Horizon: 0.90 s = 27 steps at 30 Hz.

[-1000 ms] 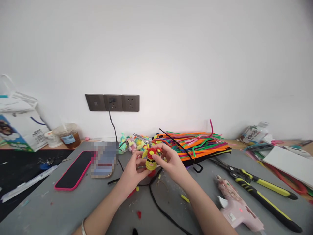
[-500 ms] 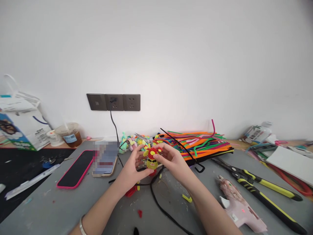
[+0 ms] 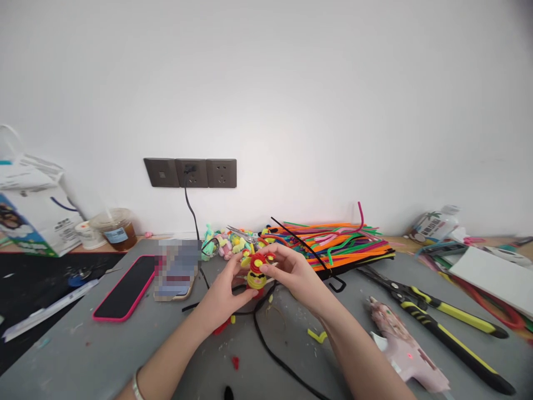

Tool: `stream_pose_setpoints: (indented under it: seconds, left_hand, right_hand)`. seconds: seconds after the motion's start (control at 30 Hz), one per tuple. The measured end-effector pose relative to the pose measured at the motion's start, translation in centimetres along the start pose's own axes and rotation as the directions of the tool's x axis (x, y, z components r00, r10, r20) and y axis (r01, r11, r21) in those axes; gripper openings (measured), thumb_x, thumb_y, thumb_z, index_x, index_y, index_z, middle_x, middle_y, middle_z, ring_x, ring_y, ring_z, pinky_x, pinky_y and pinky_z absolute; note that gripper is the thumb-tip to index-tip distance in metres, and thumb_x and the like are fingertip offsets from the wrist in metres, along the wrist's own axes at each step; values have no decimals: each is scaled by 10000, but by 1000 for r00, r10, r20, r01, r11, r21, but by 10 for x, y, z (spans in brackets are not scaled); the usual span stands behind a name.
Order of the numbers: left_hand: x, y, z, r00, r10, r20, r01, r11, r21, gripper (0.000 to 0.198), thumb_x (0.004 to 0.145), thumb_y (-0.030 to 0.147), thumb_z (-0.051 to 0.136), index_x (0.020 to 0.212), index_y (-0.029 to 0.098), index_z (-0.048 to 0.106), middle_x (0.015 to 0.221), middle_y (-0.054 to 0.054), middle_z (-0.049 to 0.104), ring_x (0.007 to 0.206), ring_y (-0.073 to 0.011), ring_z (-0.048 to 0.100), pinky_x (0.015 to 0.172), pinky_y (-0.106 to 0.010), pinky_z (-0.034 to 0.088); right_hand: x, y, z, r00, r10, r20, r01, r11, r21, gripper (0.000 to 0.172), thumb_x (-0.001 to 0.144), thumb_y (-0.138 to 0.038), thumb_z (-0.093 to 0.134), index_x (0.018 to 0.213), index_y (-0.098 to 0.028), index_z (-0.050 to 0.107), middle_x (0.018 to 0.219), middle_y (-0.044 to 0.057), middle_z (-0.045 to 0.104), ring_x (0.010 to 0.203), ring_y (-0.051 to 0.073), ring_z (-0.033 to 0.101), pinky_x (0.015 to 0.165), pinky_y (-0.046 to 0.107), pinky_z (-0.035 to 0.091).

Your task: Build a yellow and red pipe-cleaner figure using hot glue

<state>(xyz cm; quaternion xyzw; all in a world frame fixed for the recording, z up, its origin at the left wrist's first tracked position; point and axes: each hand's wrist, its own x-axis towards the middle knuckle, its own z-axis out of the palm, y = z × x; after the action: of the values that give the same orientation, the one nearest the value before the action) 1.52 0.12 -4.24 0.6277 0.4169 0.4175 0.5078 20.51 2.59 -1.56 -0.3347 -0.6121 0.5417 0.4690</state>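
A small red and yellow fuzzy figure (image 3: 257, 276) with a black band is held upright between my two hands, above the grey mat. My left hand (image 3: 225, 290) grips its left and lower side, thumb near the base. On the other side, my right hand (image 3: 290, 271) has thumb and fingers closed at its red upper part. Behind my hands lies a heap of coloured pipe cleaners (image 3: 353, 244), beside a pile of pastel fuzzy pieces (image 3: 227, 244) with scissors (image 3: 240, 233) on it. Some fingertips are hidden behind the figure.
Two phones, one pink-edged (image 3: 125, 289), lie left, near a drink cup (image 3: 119, 229). Long-handled pliers (image 3: 449, 328) and a pink glue gun (image 3: 406, 347) lie right. A black cable (image 3: 275, 355) crosses the mat. Red and yellow scraps lie nearby.
The whole view has shifted slightly, so the surroundings appear a little further left. Both hands still hold the figure, which looks slightly more upright.
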Motion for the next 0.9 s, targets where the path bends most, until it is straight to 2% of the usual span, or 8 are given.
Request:
stream_pose_setpoints:
  seconds: [0.17, 0.3, 0.7, 0.9]
  left_hand:
    - [2, -3, 1, 1000, 4, -14, -4, 1000, 3, 619, 808, 252, 683, 1380, 175, 462, 1268, -133, 702, 1185, -274, 664, 1069, -430, 487]
    - [3, -1, 2, 999, 0, 45, -2, 999, 43, 446, 843, 239, 657, 1278, 155, 603, 1287, -134, 704, 1194, -278, 664, 1063, -416, 493]
    - [4, 2, 3, 1000, -15, 21, 16, 1000, -14, 477, 832, 327, 721, 1274, 166, 650, 1263, -114, 727, 1149, -292, 682, 1010, -402, 519]
    - [3, 6, 4, 998, -57, 11, 57, 997, -50, 425, 818, 357, 733, 1187, 158, 660, 1210, -112, 745, 1117, -287, 689, 984, -386, 523]
  right_hand:
    - [0, 0, -1, 999, 45, 17, -46, 998, 45, 331, 754, -458, 825, 970, -233, 713, 958, 24, 707, 885, 194, 650, 756, 310, 519]
    - [0, 0, -3, 997, 65, 35, -68, 992, 110, 313, 753, -428, 840, 962, -232, 714, 939, 11, 722, 885, 174, 662, 782, 294, 511]
    - [0, -1, -2, 997, 74, 30, -77, 989, 128, 304, 753, -423, 840, 958, -236, 716, 947, 10, 737, 905, 180, 676, 807, 304, 513]
    - [1, 0, 0, 998, 62, 31, -66, 989, 134, 301, 750, -427, 841, 955, -241, 721, 952, 11, 745, 909, 185, 683, 796, 304, 522]
